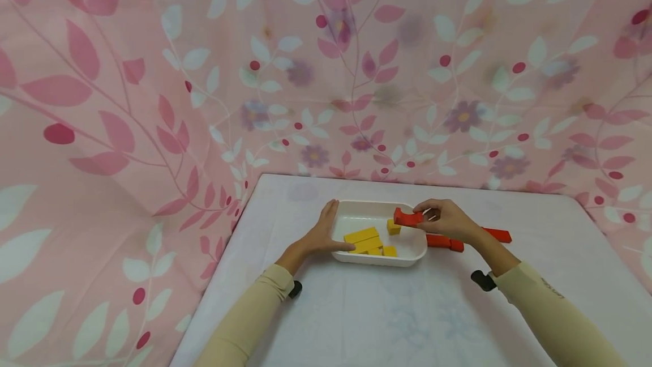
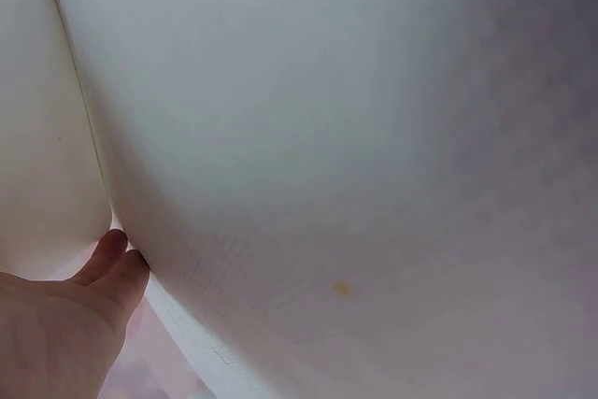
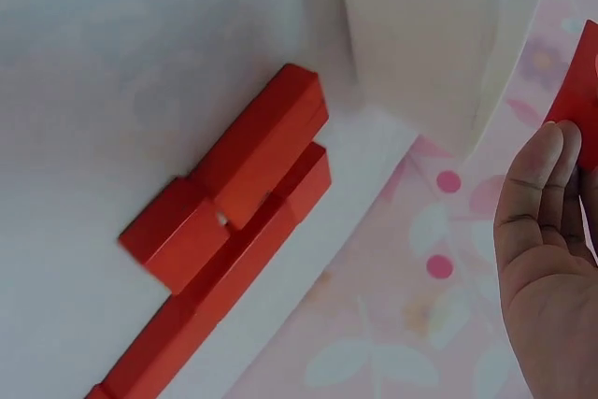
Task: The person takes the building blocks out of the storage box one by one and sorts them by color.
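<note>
In the head view my left hand point(image 1: 322, 235) rests against the left end of a white tray point(image 1: 407, 261). Its fingers lie straight along the wall, with the thumb over the near left rim. Above the tray's right end, my right hand point(image 1: 442, 218) pinches a red arch-shaped block point(image 1: 407, 218) by its right side, its curved notch facing up. Several yellow blocks lie inside: long ones point(image 1: 363, 238) at the left, a small one point(image 1: 389, 251) near the front wall and another small one point(image 1: 394, 227) below the red block.
Several red blocks point(image 3: 257, 147) lie on the white-covered table point(image 1: 397, 321), close to the tray's right end. In the head view one red block point(image 1: 496, 235) shows beyond the right forearm. A pink floral cloth point(image 1: 356, 72) hangs behind the table.
</note>
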`<state>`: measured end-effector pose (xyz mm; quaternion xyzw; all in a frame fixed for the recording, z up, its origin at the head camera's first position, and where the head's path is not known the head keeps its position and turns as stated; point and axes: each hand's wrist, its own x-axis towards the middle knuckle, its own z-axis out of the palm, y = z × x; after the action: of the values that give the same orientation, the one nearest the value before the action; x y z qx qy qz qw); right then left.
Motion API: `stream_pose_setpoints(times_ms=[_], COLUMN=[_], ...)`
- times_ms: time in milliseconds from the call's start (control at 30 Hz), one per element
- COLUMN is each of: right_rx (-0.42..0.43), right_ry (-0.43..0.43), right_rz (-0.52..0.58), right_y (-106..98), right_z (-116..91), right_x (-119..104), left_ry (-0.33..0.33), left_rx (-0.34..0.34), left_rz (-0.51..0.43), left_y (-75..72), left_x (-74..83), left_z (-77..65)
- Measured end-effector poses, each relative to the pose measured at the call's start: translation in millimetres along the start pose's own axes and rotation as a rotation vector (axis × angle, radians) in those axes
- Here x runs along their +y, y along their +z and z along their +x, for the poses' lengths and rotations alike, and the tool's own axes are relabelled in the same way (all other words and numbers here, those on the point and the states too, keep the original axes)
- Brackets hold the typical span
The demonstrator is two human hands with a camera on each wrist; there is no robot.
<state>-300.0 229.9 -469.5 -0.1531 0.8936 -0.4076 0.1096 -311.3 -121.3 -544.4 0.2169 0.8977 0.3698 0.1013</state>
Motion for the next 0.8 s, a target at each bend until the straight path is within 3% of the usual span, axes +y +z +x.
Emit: stream_pose_setpoints(times_ms=[800], right_rx=[0.090], right_ry=[0.110], right_rz=[0.056], right_y=[-35.0], right_z=[-68.9], right_x=[66.3], left_ry=[-0.005], left_rx=[0.012], left_rz=[-0.027], left_y=[2.2], left_x=[0.6], left_z=[-1.6])
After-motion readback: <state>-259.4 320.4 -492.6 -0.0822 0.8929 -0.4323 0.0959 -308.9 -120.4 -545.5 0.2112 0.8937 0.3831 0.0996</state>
